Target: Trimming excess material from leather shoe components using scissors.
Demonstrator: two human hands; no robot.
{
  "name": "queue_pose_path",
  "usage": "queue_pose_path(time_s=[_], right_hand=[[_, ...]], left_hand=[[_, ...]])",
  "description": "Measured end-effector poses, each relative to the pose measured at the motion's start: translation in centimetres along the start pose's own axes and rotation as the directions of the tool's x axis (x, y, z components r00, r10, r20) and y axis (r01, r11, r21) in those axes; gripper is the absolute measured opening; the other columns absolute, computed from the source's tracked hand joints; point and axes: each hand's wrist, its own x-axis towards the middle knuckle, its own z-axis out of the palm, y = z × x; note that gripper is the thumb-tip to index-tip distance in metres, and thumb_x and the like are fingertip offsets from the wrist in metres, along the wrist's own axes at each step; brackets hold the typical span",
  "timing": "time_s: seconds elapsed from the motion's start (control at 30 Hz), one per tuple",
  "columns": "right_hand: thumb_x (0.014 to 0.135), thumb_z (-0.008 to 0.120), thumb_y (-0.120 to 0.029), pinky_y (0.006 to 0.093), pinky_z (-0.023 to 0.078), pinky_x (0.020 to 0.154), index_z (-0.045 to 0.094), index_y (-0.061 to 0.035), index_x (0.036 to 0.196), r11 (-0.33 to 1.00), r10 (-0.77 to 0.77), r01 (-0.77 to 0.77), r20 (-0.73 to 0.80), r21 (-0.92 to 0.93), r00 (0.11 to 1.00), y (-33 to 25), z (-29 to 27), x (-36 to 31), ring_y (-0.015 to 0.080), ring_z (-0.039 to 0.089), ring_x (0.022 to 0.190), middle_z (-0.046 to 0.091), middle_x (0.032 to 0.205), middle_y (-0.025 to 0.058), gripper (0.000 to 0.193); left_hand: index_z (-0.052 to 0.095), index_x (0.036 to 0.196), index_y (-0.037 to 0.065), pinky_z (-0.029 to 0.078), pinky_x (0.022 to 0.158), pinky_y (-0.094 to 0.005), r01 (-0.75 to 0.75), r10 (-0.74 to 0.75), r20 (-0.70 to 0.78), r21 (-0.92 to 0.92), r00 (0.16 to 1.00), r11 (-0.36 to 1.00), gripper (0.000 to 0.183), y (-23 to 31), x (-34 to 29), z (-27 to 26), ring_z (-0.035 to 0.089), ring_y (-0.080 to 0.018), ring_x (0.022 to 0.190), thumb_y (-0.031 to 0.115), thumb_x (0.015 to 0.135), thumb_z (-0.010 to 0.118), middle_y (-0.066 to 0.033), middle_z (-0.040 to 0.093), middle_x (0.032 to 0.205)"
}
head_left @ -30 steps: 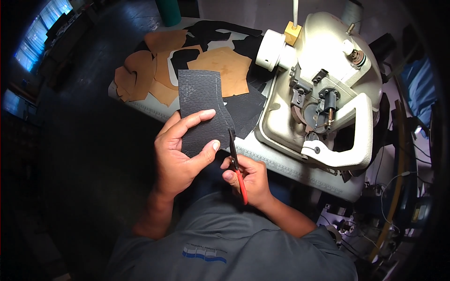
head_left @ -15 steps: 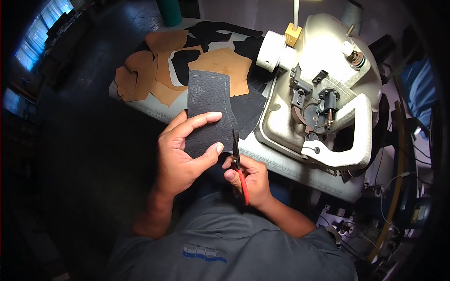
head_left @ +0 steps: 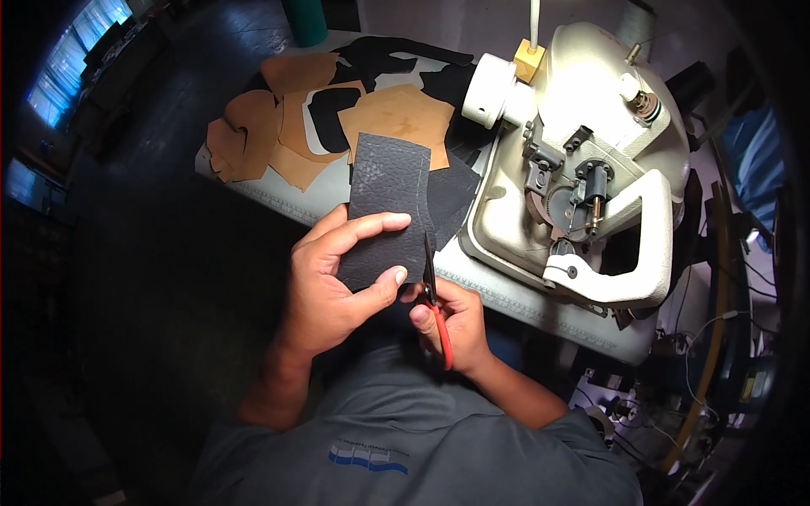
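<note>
A dark grey, grained piece of leather [head_left: 384,181] is held up in front of me, with a faint line running near its right edge. My left hand [head_left: 337,278] grips it by the lower part, index finger and thumb on its face, the other fingers behind. Low on the right, my right hand [head_left: 456,325] is closed round a pair of scissors with red handles [head_left: 444,339] and dark blades. The blades lie at the lower right edge of the leather, pointing up and away from me; whether they are parted is hard to tell.
On the white table [head_left: 283,202] lie tan leather pieces [head_left: 401,114] and black leather pieces [head_left: 456,190] in a loose heap. A cream sewing machine [head_left: 523,202] stands to the right under a lamp. A green cylinder [head_left: 305,24] is at the back.
The leather has shifted slightly right and toward me with my left hand, and tilted a little clockwise. The scissors have moved slightly right, staying at its edge.
</note>
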Motion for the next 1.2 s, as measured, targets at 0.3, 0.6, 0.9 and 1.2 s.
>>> queue_pose_path(time_s=[0.3,0.6,0.9,1.2], right_hand=[[0.097,0.084,-0.027,0.0222,0.034,0.056,0.070,0.0006,0.099,0.998,-0.037,0.037,-0.008,-0.057,0.999,0.0,0.0,0.0,0.0006,0.044,0.063,0.055,0.070,-0.0077,0.031],[0.097,0.084,-0.028,0.0201,0.036,0.056,0.071,0.0011,0.102,1.000,0.005,-0.005,0.014,-0.016,1.000,0.0,-0.2,-0.1,-0.0005,0.045,0.064,0.059,0.073,-0.0075,0.032],[0.098,0.083,-0.030,0.0207,0.036,0.056,0.071,0.0024,0.103,1.000,-0.025,0.025,-0.007,0.009,1.000,0.1,0.1,-0.2,-0.0003,0.046,0.065,0.058,0.072,-0.0077,0.035],[0.097,0.083,-0.027,0.0213,0.034,0.055,0.072,0.0020,0.106,0.999,0.018,-0.018,-0.001,0.045,1.000,0.2,-0.1,-0.2,-0.0005,0.045,0.062,0.058,0.070,-0.0075,0.032]], left_hand=[[0.076,0.125,0.004,0.054,0.083,-0.0265,-0.050,0.049,-0.038,-0.025,0.998,0.998,0.050,-0.3,0.2,0.4,0.067,-0.0131,0.094,-0.005,0.076,0.082,-0.0060,0.065,0.100],[0.074,0.125,-0.001,0.052,0.098,-0.0285,0.032,-0.033,0.053,0.011,0.998,0.999,0.049,0.1,0.1,-0.7,0.066,-0.0154,0.111,-0.006,0.077,0.081,-0.0074,0.066,0.116],[0.074,0.124,0.000,0.051,0.096,-0.0281,0.014,-0.017,0.088,0.026,0.996,1.000,0.049,0.4,0.2,-0.4,0.066,-0.0150,0.107,-0.005,0.076,0.081,-0.0073,0.066,0.113],[0.075,0.124,0.001,0.052,0.091,-0.0280,-0.005,0.006,0.061,-0.017,0.998,1.000,0.048,0.4,0.1,-0.1,0.066,-0.0146,0.100,-0.003,0.076,0.080,-0.0070,0.065,0.106]])
